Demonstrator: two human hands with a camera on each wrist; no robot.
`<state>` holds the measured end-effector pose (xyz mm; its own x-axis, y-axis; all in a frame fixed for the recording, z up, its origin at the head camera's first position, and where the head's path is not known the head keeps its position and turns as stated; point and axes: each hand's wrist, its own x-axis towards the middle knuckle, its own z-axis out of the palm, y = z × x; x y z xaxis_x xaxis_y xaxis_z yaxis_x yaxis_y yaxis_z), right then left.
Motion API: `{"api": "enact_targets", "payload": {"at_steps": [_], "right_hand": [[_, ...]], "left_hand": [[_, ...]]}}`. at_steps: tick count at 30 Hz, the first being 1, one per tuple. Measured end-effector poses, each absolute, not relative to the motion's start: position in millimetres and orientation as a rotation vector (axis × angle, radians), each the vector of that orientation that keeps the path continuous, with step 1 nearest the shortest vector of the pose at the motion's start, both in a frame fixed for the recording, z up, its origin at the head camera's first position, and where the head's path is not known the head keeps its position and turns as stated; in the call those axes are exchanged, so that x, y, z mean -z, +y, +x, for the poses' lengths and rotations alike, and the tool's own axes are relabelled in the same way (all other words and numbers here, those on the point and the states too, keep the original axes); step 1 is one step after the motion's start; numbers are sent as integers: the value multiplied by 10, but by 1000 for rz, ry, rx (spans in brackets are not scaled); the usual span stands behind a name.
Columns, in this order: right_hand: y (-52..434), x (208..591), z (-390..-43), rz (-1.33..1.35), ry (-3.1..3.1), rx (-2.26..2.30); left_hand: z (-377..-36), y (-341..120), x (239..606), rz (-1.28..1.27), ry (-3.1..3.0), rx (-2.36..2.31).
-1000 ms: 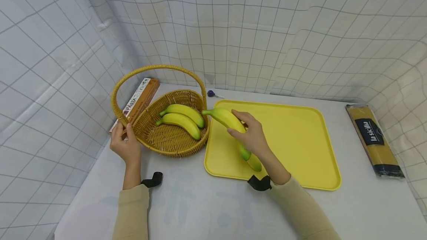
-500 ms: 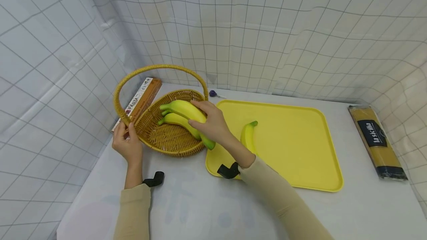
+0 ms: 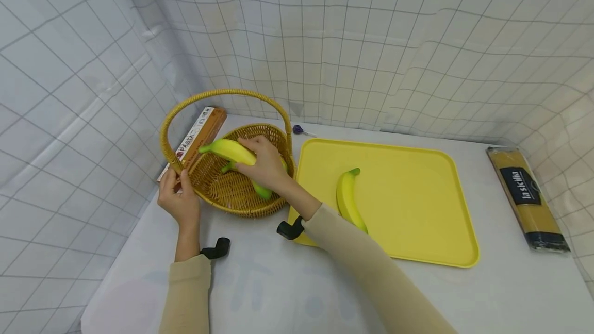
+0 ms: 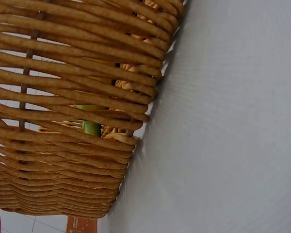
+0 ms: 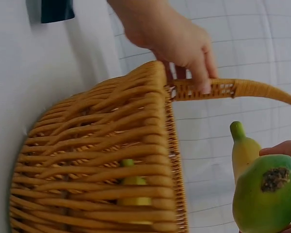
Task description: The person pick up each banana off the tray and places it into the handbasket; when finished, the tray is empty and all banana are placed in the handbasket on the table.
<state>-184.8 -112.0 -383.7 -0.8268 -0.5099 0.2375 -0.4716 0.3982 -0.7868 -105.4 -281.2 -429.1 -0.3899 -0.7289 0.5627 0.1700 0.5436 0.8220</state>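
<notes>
Right hand grips a banana over the wicker basket. Left hand pinches the handle base at 9 o'clock. The right wrist view alone shows the banana's green end.

The left hand is pinching with curled fingers, forearm running straight back in a beige sleeve. The right hand is reaching forward and across toward it, fingers wrapped in a grip, palm down.

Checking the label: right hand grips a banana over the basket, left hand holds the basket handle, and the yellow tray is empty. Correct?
Not quite. The yellow tray is not empty: the head view shows a banana on the tray. The rest holds: the right hand grips a banana over the basket, the left hand holds its handle.
</notes>
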Motion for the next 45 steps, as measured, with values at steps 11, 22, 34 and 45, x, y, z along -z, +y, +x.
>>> {"api": "enact_targets", "payload": {"at_steps": [11, 22, 34, 45], "right_hand": [[-1290, 4201, -1970, -931, 2609, 1277], [-1338, 4306, -2000, -874, 2646, 1120], [-1379, 4359, -1961, -820, 2655, 1020], [-1391, 4355, -1934, -811, 2717, 960]], "left_hand": [[-1068, -2805, 4306, 473, -1704, 1043], [-1082, -2790, 4291, 455, -1690, 1070], [-1044, -2811, 4285, 467, -1696, 1057], [-1038, -2809, 4283, 450, -1695, 1058]]}}
